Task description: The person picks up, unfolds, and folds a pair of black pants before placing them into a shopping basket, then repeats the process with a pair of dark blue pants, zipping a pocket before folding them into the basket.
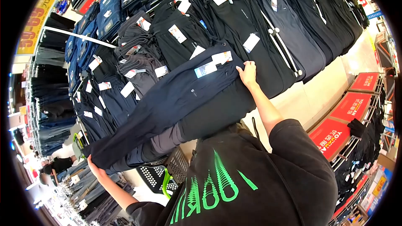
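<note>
A pair of dark navy trousers (167, 96) stretches diagonally in front of me, with white tags (211, 67) near the waistband. My left hand (96, 170) is closed on the hem end at lower left. My right hand (248, 74) grips the waistband end at upper right, its thumb on top. Under the navy pair lie more dark trousers (217, 111), and a grey fold (167, 136) shows below it. Some of my fingers are hidden beneath the cloth.
Stacks of black trousers (238, 21), grey ones (140, 42) and jeans (111, 14) cover the display ahead, with white rails (282, 50). Below the trousers stands a black basket (155, 178) with a green handle (167, 183). Red signs (349, 106) top a rack at right.
</note>
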`<action>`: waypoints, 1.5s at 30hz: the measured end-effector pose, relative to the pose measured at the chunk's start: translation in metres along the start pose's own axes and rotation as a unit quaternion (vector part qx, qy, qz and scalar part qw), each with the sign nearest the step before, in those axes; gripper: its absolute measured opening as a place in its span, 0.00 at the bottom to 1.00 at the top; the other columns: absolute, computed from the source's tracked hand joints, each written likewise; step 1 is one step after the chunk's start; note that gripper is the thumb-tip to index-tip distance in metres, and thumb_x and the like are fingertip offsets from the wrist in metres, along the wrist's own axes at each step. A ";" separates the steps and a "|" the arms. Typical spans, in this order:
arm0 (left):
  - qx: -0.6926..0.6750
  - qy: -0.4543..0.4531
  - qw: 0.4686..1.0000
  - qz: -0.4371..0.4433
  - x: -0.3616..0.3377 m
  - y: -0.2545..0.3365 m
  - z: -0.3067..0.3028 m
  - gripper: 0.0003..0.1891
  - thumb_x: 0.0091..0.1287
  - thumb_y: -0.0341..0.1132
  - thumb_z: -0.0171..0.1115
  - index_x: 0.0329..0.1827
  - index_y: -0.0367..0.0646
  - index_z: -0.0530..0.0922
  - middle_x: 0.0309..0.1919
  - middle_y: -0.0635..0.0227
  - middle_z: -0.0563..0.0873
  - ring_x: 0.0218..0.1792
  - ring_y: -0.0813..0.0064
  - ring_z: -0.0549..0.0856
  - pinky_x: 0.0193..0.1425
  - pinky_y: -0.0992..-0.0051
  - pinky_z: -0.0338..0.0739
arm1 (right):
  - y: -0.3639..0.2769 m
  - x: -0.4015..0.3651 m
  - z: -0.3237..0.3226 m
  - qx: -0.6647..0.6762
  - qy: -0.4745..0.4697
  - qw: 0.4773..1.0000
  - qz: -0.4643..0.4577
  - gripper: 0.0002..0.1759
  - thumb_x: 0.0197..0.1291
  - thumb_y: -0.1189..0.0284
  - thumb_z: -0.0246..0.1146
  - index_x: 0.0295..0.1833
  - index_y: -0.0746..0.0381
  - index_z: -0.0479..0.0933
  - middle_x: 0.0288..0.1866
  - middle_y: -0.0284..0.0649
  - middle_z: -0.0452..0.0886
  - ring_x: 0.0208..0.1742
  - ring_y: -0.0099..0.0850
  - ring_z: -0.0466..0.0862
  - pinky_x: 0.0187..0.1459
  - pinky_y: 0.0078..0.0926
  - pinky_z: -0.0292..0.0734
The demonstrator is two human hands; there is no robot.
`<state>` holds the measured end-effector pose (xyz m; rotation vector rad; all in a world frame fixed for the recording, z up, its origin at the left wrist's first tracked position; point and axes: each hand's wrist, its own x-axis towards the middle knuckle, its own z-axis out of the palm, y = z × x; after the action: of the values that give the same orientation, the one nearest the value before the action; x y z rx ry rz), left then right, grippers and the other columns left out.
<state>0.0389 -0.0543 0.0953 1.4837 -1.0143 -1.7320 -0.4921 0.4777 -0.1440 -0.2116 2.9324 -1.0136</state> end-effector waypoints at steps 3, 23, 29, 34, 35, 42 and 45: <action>0.012 0.027 1.000 0.002 -0.001 -0.002 -0.007 0.19 0.62 0.41 0.54 0.50 0.37 0.77 0.47 0.59 0.83 0.47 0.62 0.83 0.55 0.64 0.78 | 0.003 0.018 0.002 0.019 -0.039 0.998 -0.048 0.25 0.51 0.68 0.69 0.51 0.66 0.69 0.51 0.49 0.71 0.53 0.47 0.71 0.55 0.39 0.68; 0.011 0.034 0.999 0.018 -0.017 -0.004 -0.010 0.19 0.63 0.41 0.56 0.52 0.38 0.76 0.48 0.59 0.83 0.47 0.62 0.83 0.54 0.62 0.78 | -0.029 0.093 -0.080 0.343 -0.456 0.820 0.047 0.26 0.49 0.70 0.68 0.54 0.68 0.74 0.48 0.41 0.81 0.47 0.27 0.80 0.51 0.23 0.72; 0.050 -0.011 0.999 -0.005 -0.002 -0.014 0.013 0.21 0.63 0.42 0.58 0.54 0.38 0.75 0.50 0.62 0.82 0.47 0.64 0.83 0.54 0.65 0.78 | -0.015 0.093 -0.184 0.351 -0.363 0.854 0.125 0.28 0.52 0.69 0.67 0.57 0.69 0.70 0.51 0.42 0.79 0.48 0.26 0.80 0.50 0.22 0.75; 0.038 -0.053 0.998 0.012 0.020 -0.027 0.023 0.19 0.62 0.41 0.60 0.53 0.38 0.76 0.49 0.63 0.83 0.48 0.67 0.82 0.55 0.69 0.77 | -0.017 0.083 -0.244 0.323 -0.305 0.895 0.043 0.29 0.55 0.73 0.65 0.62 0.69 0.66 0.53 0.42 0.77 0.49 0.25 0.79 0.51 0.20 0.74; 0.022 -0.056 0.998 0.010 0.022 -0.028 0.021 0.20 0.63 0.40 0.60 0.54 0.37 0.76 0.50 0.62 0.82 0.49 0.66 0.82 0.55 0.67 0.76 | -0.019 0.078 -0.253 0.325 -0.291 0.900 0.018 0.29 0.56 0.74 0.64 0.63 0.68 0.66 0.53 0.42 0.77 0.50 0.25 0.79 0.51 0.20 0.74; 0.113 -0.005 0.992 0.054 0.064 -0.061 -0.020 0.26 0.61 0.43 0.62 0.58 0.36 0.72 0.53 0.60 0.79 0.53 0.64 0.79 0.60 0.66 0.73 | 0.019 0.052 -0.230 0.261 -0.275 0.920 0.095 0.27 0.54 0.78 0.64 0.61 0.68 0.68 0.50 0.41 0.78 0.47 0.25 0.79 0.51 0.20 0.74; 0.241 0.007 0.969 0.046 0.098 -0.107 -0.028 0.28 0.62 0.43 0.61 0.61 0.33 0.69 0.54 0.56 0.77 0.52 0.63 0.78 0.59 0.68 0.72 | 0.039 0.031 -0.190 0.103 -0.250 0.957 0.107 0.33 0.50 0.75 0.68 0.63 0.70 0.65 0.56 0.44 0.76 0.54 0.30 0.77 0.58 0.24 0.68</action>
<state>0.0524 -0.0881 -0.0474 1.7006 -1.5508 -1.4689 -0.5411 0.6200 -0.0175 -0.1183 2.3225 -1.0397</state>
